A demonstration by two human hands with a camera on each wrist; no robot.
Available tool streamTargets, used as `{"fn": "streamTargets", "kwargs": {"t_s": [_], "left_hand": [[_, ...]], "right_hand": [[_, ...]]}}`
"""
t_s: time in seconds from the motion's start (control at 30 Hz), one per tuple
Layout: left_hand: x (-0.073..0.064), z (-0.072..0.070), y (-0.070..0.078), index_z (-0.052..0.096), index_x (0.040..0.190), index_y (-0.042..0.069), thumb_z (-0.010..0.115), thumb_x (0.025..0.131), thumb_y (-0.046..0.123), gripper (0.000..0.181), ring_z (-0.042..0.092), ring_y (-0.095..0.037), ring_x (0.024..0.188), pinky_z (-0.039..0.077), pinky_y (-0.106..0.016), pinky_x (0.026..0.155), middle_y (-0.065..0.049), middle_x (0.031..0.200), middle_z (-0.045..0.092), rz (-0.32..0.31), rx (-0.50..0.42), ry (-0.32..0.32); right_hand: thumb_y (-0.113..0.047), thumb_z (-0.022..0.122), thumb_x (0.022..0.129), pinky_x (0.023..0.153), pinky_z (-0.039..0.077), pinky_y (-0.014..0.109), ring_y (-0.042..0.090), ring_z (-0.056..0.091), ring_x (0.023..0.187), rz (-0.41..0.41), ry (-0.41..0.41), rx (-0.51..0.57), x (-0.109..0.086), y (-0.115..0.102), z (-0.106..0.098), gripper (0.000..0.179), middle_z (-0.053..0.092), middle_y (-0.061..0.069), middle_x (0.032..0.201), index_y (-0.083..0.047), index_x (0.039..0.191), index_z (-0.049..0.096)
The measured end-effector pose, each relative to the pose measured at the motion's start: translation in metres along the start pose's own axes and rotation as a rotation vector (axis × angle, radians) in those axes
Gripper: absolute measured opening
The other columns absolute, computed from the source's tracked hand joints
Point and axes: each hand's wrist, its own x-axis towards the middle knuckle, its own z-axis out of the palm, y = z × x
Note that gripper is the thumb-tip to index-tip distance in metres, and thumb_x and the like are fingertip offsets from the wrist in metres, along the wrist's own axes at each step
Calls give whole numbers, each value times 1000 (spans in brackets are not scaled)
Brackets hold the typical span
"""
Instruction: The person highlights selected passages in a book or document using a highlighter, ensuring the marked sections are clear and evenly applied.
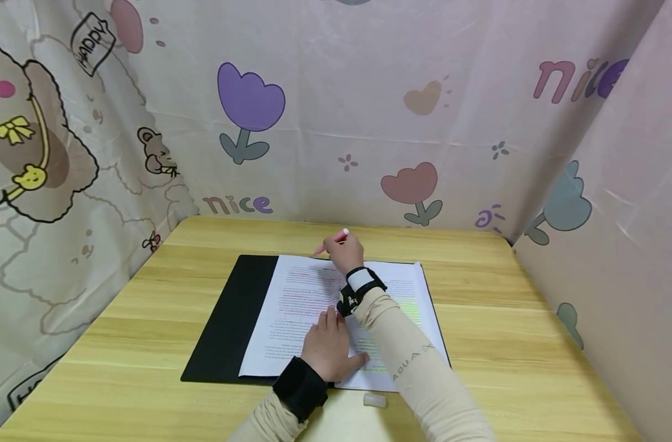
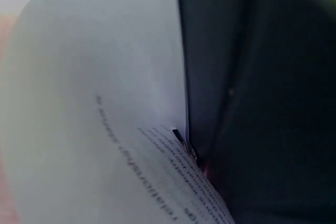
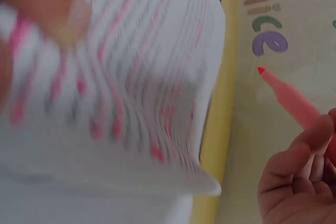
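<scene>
A pink highlighter (image 1: 341,235) is gripped in my right hand (image 1: 348,253) at the far edge of the pages. The right wrist view shows its bare red tip pointing away from the fingers. My left hand (image 1: 327,350) rests on the printed sheets (image 1: 291,307) near their middle, fingers straight and thumb out to the side. Its fingertips (image 3: 71,22) also show in the right wrist view, over lines marked in pink. The sheets lie in an open black folder (image 1: 220,337). Yellow marks show on the right-hand page, and the left wrist view has a metal fastener (image 2: 185,142) by the curved paper.
A small pale cap (image 1: 374,400) lies on the wooden table (image 1: 126,350), just in front of the folder. Patterned curtains (image 1: 324,110) stand behind the table and along both sides. My right forearm crosses over the right-hand page.
</scene>
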Motion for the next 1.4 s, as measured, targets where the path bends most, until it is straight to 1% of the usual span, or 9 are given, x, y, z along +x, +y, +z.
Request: {"fn": "streamTargets", "kwargs": {"t_s": [0.17, 0.33, 0.43, 0.57, 0.7, 0.87, 0.97, 1.1, 1.4], "left_hand": [[1, 1, -1, 57, 137, -13, 74, 81, 64, 96, 54, -38, 125, 51, -46, 95, -29, 137, 56, 1, -32, 16], [0, 1, -3, 59, 137, -11, 69, 84, 66, 94, 54, -41, 131, 50, -45, 98, -27, 136, 61, 17, 15, -17], [-1, 1, -4, 68, 126, -7, 67, 84, 65, 83, 62, -37, 119, 52, -43, 91, -19, 125, 69, 63, 89, 21], [-3, 3, -5, 75, 107, -2, 70, 80, 59, 67, 66, -31, 98, 53, -39, 82, -11, 105, 72, 108, 157, 97], [-4, 3, -4, 75, 105, -2, 71, 80, 55, 62, 64, -30, 98, 53, -38, 82, -11, 104, 70, 106, 181, 92], [-4, 1, -4, 76, 103, -1, 71, 81, 50, 55, 63, -29, 99, 52, -37, 82, -10, 105, 70, 109, 209, 79], [-4, 0, -4, 76, 104, -1, 71, 80, 47, 53, 63, -29, 100, 52, -37, 82, -10, 106, 69, 111, 206, 80], [-4, 1, -4, 76, 106, -1, 72, 80, 43, 52, 62, -29, 101, 52, -36, 83, -10, 107, 69, 109, 198, 71], [-2, 2, -6, 75, 112, -2, 70, 82, 43, 55, 63, -30, 103, 52, -36, 87, -12, 110, 70, 112, 209, 42]], "right_hand": [[-16, 63, 95, 53, 41, 21, 43, 71, 91, 88, -91, 97, -7, 0, 17, 20, 77, 19, 95, -15, 75, 63], [-16, 63, 96, 61, 53, 27, 33, 74, 82, 106, -117, 135, -8, 0, 31, 19, 78, 18, 94, -11, 78, 67], [-17, 63, 96, 64, 56, 30, 22, 73, 73, 100, -117, 124, -10, -1, 37, 20, 79, 12, 86, -9, 79, 70], [-17, 62, 98, 69, 59, 32, 20, 72, 72, 103, -128, 101, -14, -3, 40, 22, 79, 11, 85, -6, 83, 73], [-14, 62, 99, 76, 61, 40, 24, 73, 76, 95, -125, 101, -18, -5, 41, 22, 78, 15, 89, -1, 87, 73], [-11, 63, 98, 79, 61, 43, 22, 71, 74, 96, -127, 101, -20, -4, 40, 20, 79, 13, 88, 1, 89, 75], [-13, 63, 98, 71, 58, 33, 15, 67, 68, 87, -133, 73, -18, -2, 40, 20, 79, 9, 86, -1, 88, 76], [-16, 63, 97, 62, 47, 24, 13, 62, 63, 63, -147, 31, -17, -2, 39, 21, 77, 8, 81, -3, 88, 77], [-20, 65, 97, 60, 39, 25, 14, 58, 64, 32, -178, -85, -13, 0, 40, 23, 77, 9, 81, -2, 91, 78]]}}
